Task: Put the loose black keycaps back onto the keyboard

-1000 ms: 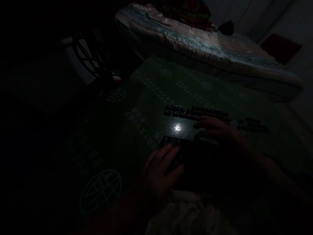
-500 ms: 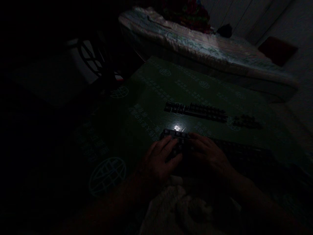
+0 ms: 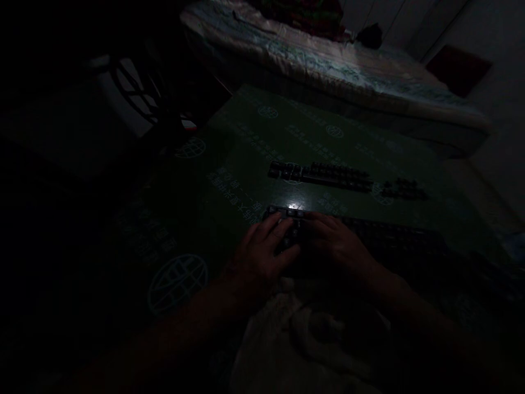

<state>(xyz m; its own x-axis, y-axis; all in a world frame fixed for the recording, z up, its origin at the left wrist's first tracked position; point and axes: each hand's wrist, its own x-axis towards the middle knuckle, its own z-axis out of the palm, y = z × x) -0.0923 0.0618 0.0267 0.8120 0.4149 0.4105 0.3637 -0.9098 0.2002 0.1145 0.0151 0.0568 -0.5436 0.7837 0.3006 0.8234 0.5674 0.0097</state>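
A dark keyboard (image 3: 397, 232) lies on the green table, stretching from between my hands to the right. Over its left end rests my left hand (image 3: 262, 246), fingers stretched out and spread, thumb apart, on or just above the keys. My right hand (image 3: 334, 238) reaches in from the right, its fingers extended across the same end, tips near the far edge. Its underside and thumb are lost in shadow, and I see nothing held in it. Behind the keyboard, loose black keycaps (image 3: 336, 178) are laid out in rows, with a smaller group (image 3: 404, 189) to their right.
The room is very dark. The green table top (image 3: 229, 142) carries pale globe prints and lettering. A bed (image 3: 328, 71) with a patterned cover stands beyond it. A chair-like dark frame (image 3: 135, 90) is at the left. Pale cloth (image 3: 279, 339) lies below my hands.
The view has shifted slightly, so the table, bed and keycaps sit a little higher and further left. Both hands stay at the keyboard's left end with nearly the same pose.
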